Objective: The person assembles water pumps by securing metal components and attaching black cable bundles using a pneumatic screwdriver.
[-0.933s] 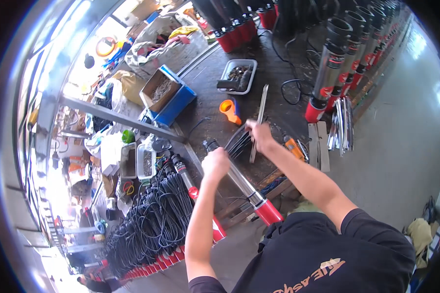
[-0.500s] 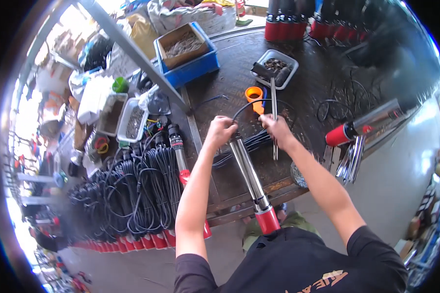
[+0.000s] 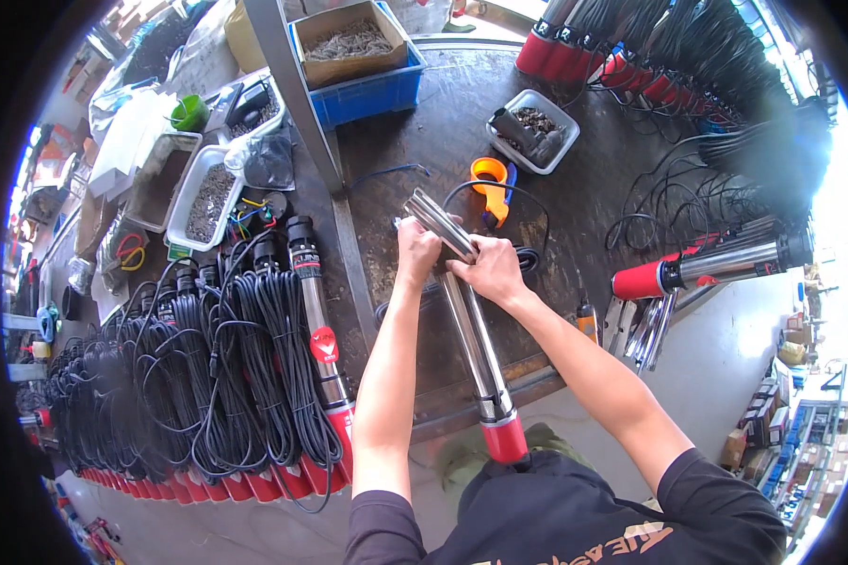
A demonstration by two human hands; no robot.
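A steel submersible pump [image 3: 476, 348] with a red end [image 3: 505, 439] lies lengthwise across the table's near edge, red end toward my body. Over its far end is a slim channel-shaped steel strip [image 3: 440, 224], tilted up to the left. My right hand [image 3: 490, 270] is closed round the strip's lower end. My left hand [image 3: 419, 250] is closed against the strip's left side, its fingertips partly hidden. A black cable [image 3: 523, 188] loops beyond my hands. An orange-and-blue hand tool [image 3: 490, 193] with a ring-shaped end lies just past them.
Several cable-wrapped pumps [image 3: 245, 348] stand in a row on the left. A metal post [image 3: 297, 89] rises beside a blue crate [image 3: 367, 99]. Small parts fill a white tray [image 3: 567, 141]. At right are another pump [image 3: 707, 268], steel strips [image 3: 658, 330] and more pumps [image 3: 622, 71].
My right hand has brought the steel strip left and down, from upright beside the pump to slanting over its far end. My left hand now meets it. The view has shifted slightly.
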